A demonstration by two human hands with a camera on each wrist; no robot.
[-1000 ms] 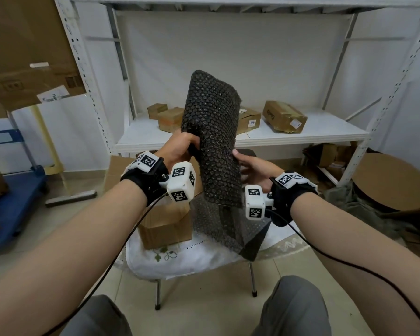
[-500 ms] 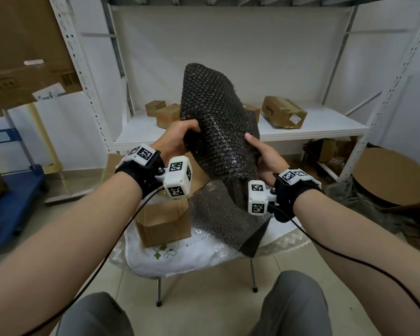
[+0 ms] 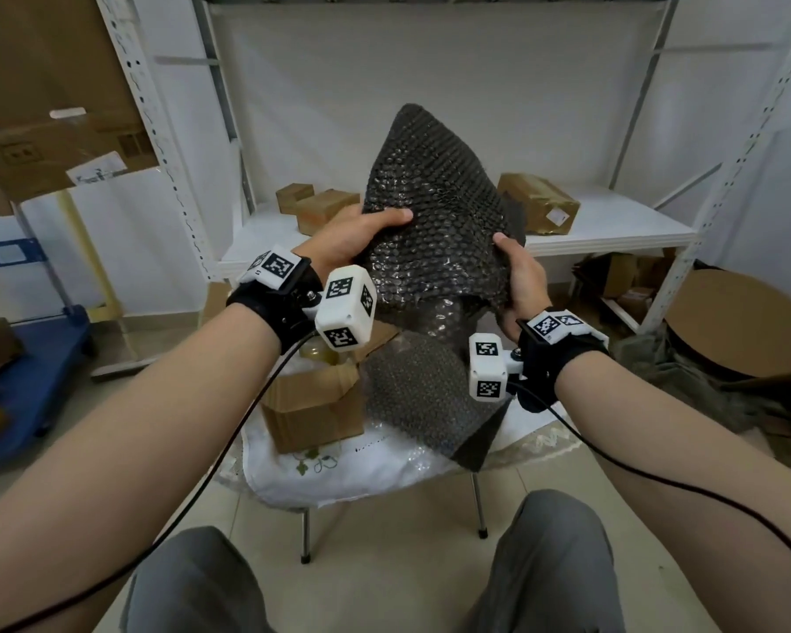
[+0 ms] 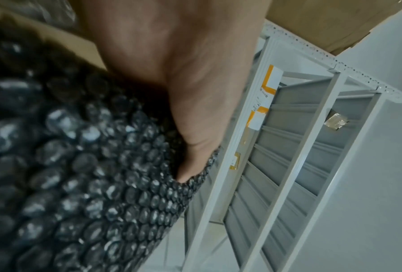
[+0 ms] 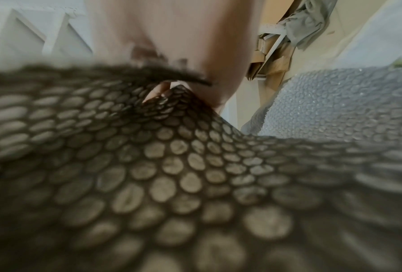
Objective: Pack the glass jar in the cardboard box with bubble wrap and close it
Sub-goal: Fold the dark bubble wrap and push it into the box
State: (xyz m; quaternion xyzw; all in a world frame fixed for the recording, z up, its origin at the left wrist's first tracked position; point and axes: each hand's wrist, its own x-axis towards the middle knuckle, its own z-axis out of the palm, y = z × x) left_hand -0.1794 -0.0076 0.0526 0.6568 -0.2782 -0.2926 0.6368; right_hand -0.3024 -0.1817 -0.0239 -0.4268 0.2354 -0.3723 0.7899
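A dark sheet of bubble wrap (image 3: 430, 212) is held up in front of me, its lower end trailing down onto the chair. My left hand (image 3: 361, 233) grips its left edge, thumb lying across the front. My right hand (image 3: 519, 276) grips the right edge. In the left wrist view the thumb (image 4: 190, 165) presses into the bubble wrap (image 4: 79, 184). In the right wrist view the bubble wrap (image 5: 172, 174) fills most of the picture. Below my left wrist stands the open cardboard box (image 3: 311, 404) with the glass jar (image 3: 323, 356) inside, its top just showing.
The box stands on a white cloth over a small chair (image 3: 361, 472). Behind it a white metal shelf (image 3: 613, 226) carries several small cardboard boxes (image 3: 537, 207). A blue cart (image 3: 33, 358) is at the left and round brown boards (image 3: 731, 326) at the right.
The bubble wrap has spread from a narrow upright strip into a wider sheet. Both hands have risen along its edges and moved apart.
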